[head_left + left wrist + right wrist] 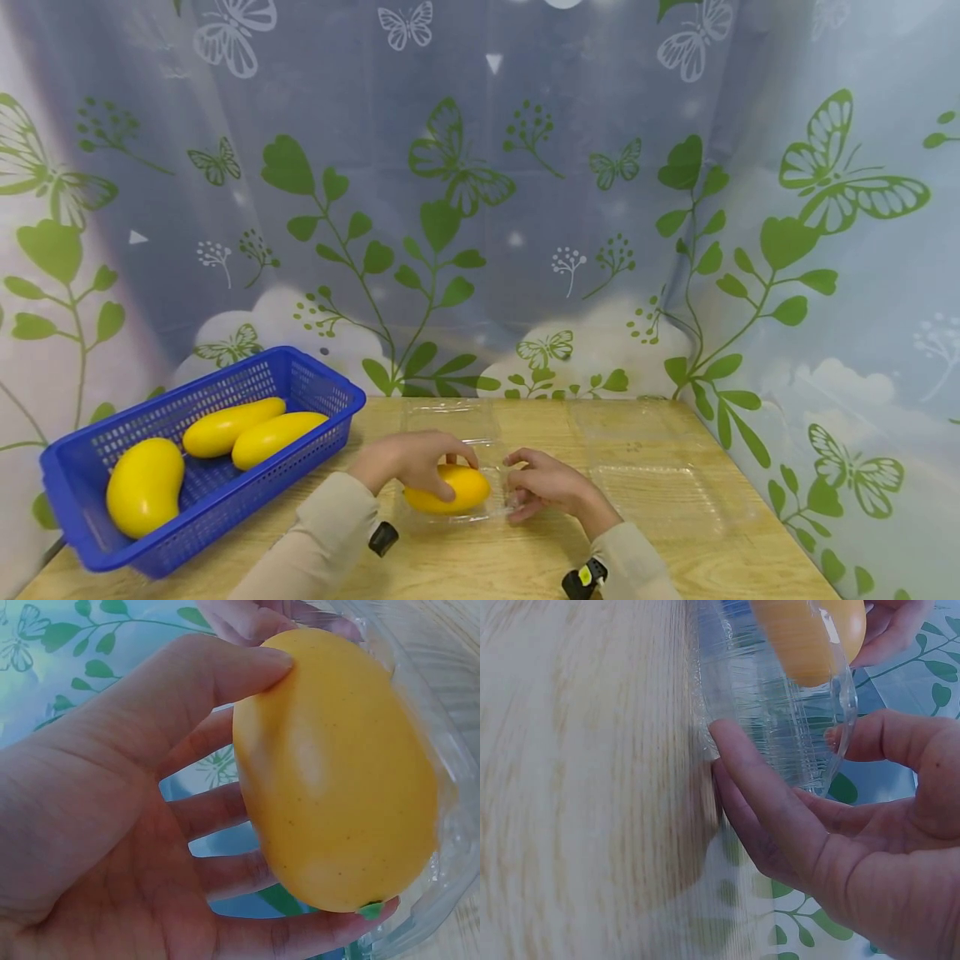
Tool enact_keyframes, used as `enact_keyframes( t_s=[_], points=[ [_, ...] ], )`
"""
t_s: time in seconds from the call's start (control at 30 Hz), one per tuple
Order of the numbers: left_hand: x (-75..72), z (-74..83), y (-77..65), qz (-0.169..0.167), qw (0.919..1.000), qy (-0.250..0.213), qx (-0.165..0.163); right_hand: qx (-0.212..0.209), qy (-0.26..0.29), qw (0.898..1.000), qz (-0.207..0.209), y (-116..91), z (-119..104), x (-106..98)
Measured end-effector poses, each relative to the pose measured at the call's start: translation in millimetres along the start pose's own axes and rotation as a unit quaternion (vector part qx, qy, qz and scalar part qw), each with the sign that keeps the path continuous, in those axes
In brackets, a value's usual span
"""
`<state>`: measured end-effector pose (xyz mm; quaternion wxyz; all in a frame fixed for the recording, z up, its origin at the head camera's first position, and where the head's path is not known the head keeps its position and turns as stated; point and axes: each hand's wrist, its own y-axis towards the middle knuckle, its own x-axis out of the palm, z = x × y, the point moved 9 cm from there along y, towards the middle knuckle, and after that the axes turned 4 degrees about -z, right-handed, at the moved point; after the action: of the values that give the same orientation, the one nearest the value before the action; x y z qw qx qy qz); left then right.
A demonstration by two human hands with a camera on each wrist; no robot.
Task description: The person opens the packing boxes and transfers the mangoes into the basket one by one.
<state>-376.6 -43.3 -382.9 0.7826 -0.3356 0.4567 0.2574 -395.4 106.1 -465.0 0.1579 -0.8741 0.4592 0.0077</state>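
My left hand [420, 461] grips a yellow mango [467, 490], thumb on the near side and fingers spread around the far side. In the left wrist view the mango [337, 780] shows a small green stem tip by the fingertips. It lies low in, or just over, a clear plastic box [480, 518] with its lid [450, 407] folded back behind. My right hand [551, 483] holds the right end of that box. In the right wrist view the thumb touches the rim of the box [846, 705], while the fingers lie along its lower side and the wooden tabletop.
On the left stands a blue perforated basket [247, 506] with three mangoes, one of them a curved mango [146, 487] at its near end. A second clear plastic box [652, 492] lies open at the right. A patterned curtain [480, 250] hangs behind the wooden table [480, 575].
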Motion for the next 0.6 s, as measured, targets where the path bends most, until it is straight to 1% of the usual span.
enact_keyframes(
  t_s=[0.27,0.43,0.6],
  points=[
    [-1.7,-6.3,-3.3,0.001,0.9999,-0.014,-0.005,-0.001,0.002,1.0,0.001,-0.2,1.1,-0.3],
    [-2.4,-7.2,-5.8,0.002,0.9998,-0.019,0.0,-0.003,0.004,1.0,0.002,0.0,1.2,0.3],
    [-6.4,-6.1,-8.7,0.009,0.9997,-0.021,0.006,-0.005,0.006,1.0,0.0,-0.4,0.5,0.1]
  ],
)
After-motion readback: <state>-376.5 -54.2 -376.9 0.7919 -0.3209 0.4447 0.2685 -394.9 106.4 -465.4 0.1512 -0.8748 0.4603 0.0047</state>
